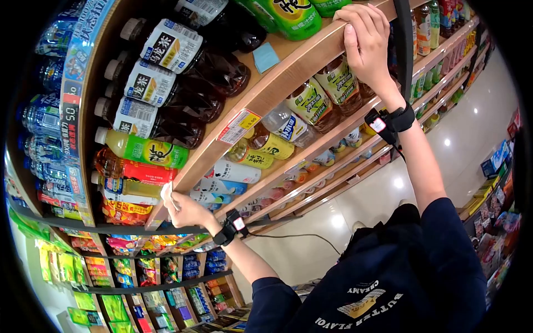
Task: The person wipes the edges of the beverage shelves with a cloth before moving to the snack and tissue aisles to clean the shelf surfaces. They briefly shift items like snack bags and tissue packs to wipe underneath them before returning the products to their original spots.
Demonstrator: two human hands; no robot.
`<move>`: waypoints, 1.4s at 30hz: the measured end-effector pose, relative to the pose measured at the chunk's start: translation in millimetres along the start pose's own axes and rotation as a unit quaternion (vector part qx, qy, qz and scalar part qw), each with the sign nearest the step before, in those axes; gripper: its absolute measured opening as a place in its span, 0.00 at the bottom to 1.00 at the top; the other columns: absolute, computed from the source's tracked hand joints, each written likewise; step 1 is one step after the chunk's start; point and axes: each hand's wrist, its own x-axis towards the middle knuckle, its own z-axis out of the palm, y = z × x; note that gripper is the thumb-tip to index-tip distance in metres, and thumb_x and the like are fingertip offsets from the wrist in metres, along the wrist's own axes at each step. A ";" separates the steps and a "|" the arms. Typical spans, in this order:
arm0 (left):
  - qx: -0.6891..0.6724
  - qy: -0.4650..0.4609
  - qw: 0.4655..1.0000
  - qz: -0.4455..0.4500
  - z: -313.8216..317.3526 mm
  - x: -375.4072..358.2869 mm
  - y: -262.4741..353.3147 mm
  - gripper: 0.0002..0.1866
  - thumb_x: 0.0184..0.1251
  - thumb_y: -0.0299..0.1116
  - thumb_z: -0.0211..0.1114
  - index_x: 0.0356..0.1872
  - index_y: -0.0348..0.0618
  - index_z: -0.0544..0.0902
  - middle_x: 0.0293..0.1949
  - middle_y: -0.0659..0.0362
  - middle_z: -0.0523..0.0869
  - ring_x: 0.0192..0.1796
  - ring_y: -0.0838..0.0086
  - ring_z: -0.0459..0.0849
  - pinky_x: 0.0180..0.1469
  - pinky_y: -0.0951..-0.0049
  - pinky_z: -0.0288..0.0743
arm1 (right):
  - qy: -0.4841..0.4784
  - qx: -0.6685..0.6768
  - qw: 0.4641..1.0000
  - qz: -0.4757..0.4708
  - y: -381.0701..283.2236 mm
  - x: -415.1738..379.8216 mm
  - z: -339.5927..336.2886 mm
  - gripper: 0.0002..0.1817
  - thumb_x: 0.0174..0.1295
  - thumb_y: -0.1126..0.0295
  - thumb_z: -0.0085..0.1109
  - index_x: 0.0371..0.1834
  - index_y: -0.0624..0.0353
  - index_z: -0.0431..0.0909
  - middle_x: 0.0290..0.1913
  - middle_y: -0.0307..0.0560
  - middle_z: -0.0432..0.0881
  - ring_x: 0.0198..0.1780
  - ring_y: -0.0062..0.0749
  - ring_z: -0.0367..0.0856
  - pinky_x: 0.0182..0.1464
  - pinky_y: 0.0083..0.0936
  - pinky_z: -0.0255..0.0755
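Note:
My left hand is at the near left end of a wooden shelf board, its fingers curled around a small white cloth-like piece against the edge. Farther along the same board, my right hand grips the edge, fingers over the top and thumb in front. On the board lie dark oolong tea bottles, a green-labelled bottle and a red-labelled bottle. A light blue square lies flat near the board's edge. Black straps circle both wrists.
A yellow and white price tag is fixed to the board's front. Lower shelves carry more bottles and cups. Blue-capped bottles stand at left. Snack packets fill shelves below. A cable runs from my left wrist. Tiled floor lies below.

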 end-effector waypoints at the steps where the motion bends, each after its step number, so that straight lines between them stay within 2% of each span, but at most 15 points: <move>1: -0.012 -0.005 0.999 -0.035 3.9 -4.4 12.9 0.11 0.61 0.25 0.56 0.34 0.35 0.88 0.34 0.53 0.89 0.34 0.67 0.87 0.39 0.67 0.77 | 0.004 0.000 1.000 -0.003 2.4 -1.1 2.9 0.08 0.58 0.71 0.45 0.36 0.61 0.74 0.40 0.52 0.75 0.49 0.48 0.72 0.61 0.44 0.58; 4: -0.029 -0.005 0.999 -0.015 17.9 -11.4 45.1 0.11 0.61 0.20 0.54 0.32 0.34 0.87 0.33 0.54 0.89 0.33 0.71 0.85 0.40 0.69 0.77 | 0.037 -0.007 0.999 -0.026 11.9 -4.4 15.3 0.11 0.59 0.68 0.43 0.35 0.61 0.75 0.39 0.52 0.75 0.49 0.48 0.72 0.60 0.44 0.58; 7: -0.086 -0.010 0.996 -0.025 33.0 -18.8 82.0 0.09 0.59 0.13 0.57 0.31 0.32 0.86 0.34 0.53 0.87 0.38 0.66 0.85 0.42 0.69 0.76 | 0.076 -0.025 0.996 -0.045 14.6 -5.0 23.3 0.12 0.59 0.67 0.42 0.33 0.61 0.75 0.38 0.53 0.76 0.47 0.49 0.72 0.60 0.44 0.58; 8: -0.102 -0.014 0.994 -0.023 35.5 -20.9 95.7 0.09 0.60 0.17 0.56 0.31 0.33 0.86 0.34 0.55 0.88 0.35 0.70 0.85 0.41 0.71 0.76 | 0.071 -0.027 0.996 -0.045 14.5 -4.8 23.2 0.12 0.59 0.67 0.42 0.33 0.62 0.75 0.38 0.53 0.76 0.47 0.49 0.72 0.60 0.43 0.58; 14: -0.181 -0.031 0.983 0.003 50.4 -29.8 133.6 0.11 0.56 0.12 0.55 0.32 0.31 0.86 0.34 0.55 0.88 0.37 0.69 0.84 0.43 0.72 0.76 | 0.040 -0.043 0.998 -0.039 11.7 -6.0 18.4 0.12 0.61 0.69 0.41 0.36 0.63 0.74 0.42 0.55 0.76 0.51 0.50 0.71 0.62 0.42 0.57; 16: -0.223 -0.037 0.974 -0.025 53.6 -32.8 141.9 0.12 0.52 0.09 0.56 0.31 0.33 0.85 0.31 0.52 0.86 0.38 0.62 0.83 0.46 0.65 0.75 | 0.063 -0.049 0.994 -0.069 25.1 -15.3 28.2 0.15 0.66 0.67 0.38 0.41 0.59 0.77 0.47 0.48 0.78 0.55 0.44 0.72 0.64 0.37 0.56; 18: -0.235 -0.035 0.971 -0.010 56.8 -32.3 145.1 0.12 0.50 0.09 0.57 0.30 0.33 0.85 0.30 0.51 0.86 0.36 0.61 0.84 0.47 0.65 0.76 | 0.081 -0.049 0.991 -0.094 37.9 -16.1 35.5 0.16 0.69 0.66 0.37 0.43 0.57 0.78 0.48 0.43 0.80 0.56 0.40 0.72 0.64 0.34 0.55; 28: -0.300 -0.062 0.951 0.045 48.7 -23.4 125.7 0.16 0.38 0.10 0.62 0.32 0.36 0.85 0.31 0.53 0.86 0.36 0.61 0.85 0.45 0.67 0.77 | 0.052 -0.073 0.992 -0.090 40.2 -17.3 29.4 0.19 0.70 0.65 0.35 0.46 0.56 0.79 0.49 0.43 0.80 0.58 0.40 0.71 0.64 0.34 0.55; 32: -0.310 -0.050 0.947 0.064 46.5 -20.0 107.0 0.14 0.40 0.11 0.62 0.31 0.36 0.85 0.31 0.54 0.86 0.37 0.61 0.85 0.45 0.67 0.77 | 0.010 -0.067 0.990 -0.122 36.6 -12.8 17.4 0.18 0.71 0.67 0.35 0.47 0.59 0.79 0.49 0.48 0.80 0.56 0.43 0.73 0.61 0.35 0.60; 33: -0.305 -0.050 0.949 0.058 43.4 -19.0 101.5 0.14 0.41 0.11 0.62 0.31 0.37 0.85 0.31 0.54 0.86 0.37 0.62 0.85 0.44 0.68 0.77 | -0.013 -0.079 0.997 0.003 -6.0 -10.5 6.3 0.13 0.62 0.70 0.41 0.40 0.65 0.74 0.46 0.56 0.75 0.56 0.52 0.69 0.65 0.42 0.56; 36: -0.294 -0.047 0.953 0.051 34.8 -13.6 78.1 0.13 0.43 0.11 0.62 0.31 0.38 0.86 0.32 0.54 0.87 0.36 0.62 0.85 0.43 0.68 0.77 | -0.049 -0.119 0.992 -0.014 -2.3 -13.0 2.6 0.13 0.64 0.72 0.40 0.44 0.66 0.73 0.50 0.56 0.74 0.60 0.53 0.68 0.66 0.41 0.56; 37: -0.286 -0.046 0.956 0.050 32.1 -11.6 67.4 0.13 0.45 0.11 0.62 0.31 0.38 0.86 0.32 0.54 0.87 0.35 0.62 0.85 0.43 0.69 0.77 | -0.060 -0.211 0.970 -0.100 1.3 -13.4 1.9 0.12 0.65 0.73 0.40 0.45 0.64 0.74 0.51 0.56 0.73 0.60 0.52 0.68 0.66 0.41 0.56; 40: -0.251 -0.039 0.966 0.056 19.0 -2.5 30.3 0.12 0.46 0.11 0.61 0.30 0.38 0.86 0.32 0.54 0.87 0.35 0.62 0.85 0.43 0.70 0.78 | -0.029 -0.095 0.995 -0.006 -4.3 -12.6 4.1 0.11 0.64 0.75 0.42 0.44 0.64 0.74 0.50 0.56 0.74 0.58 0.51 0.69 0.65 0.40 0.58; 41: -0.227 -0.040 0.972 0.049 12.2 0.9 18.0 0.12 0.47 0.11 0.61 0.30 0.37 0.85 0.31 0.54 0.87 0.35 0.63 0.85 0.43 0.70 0.78 | -0.026 -0.050 0.995 -0.085 38.1 -12.1 14.9 0.16 0.71 0.69 0.37 0.47 0.61 0.78 0.48 0.51 0.80 0.53 0.44 0.75 0.58 0.33 0.64; 42: -0.217 -0.042 0.974 0.043 6.9 4.2 3.7 0.11 0.47 0.11 0.60 0.30 0.37 0.85 0.31 0.53 0.87 0.35 0.63 0.85 0.43 0.70 0.78 | -0.026 -0.055 0.994 -0.086 37.4 -11.4 14.9 0.16 0.70 0.70 0.37 0.48 0.62 0.77 0.48 0.52 0.80 0.52 0.45 0.76 0.57 0.32 0.65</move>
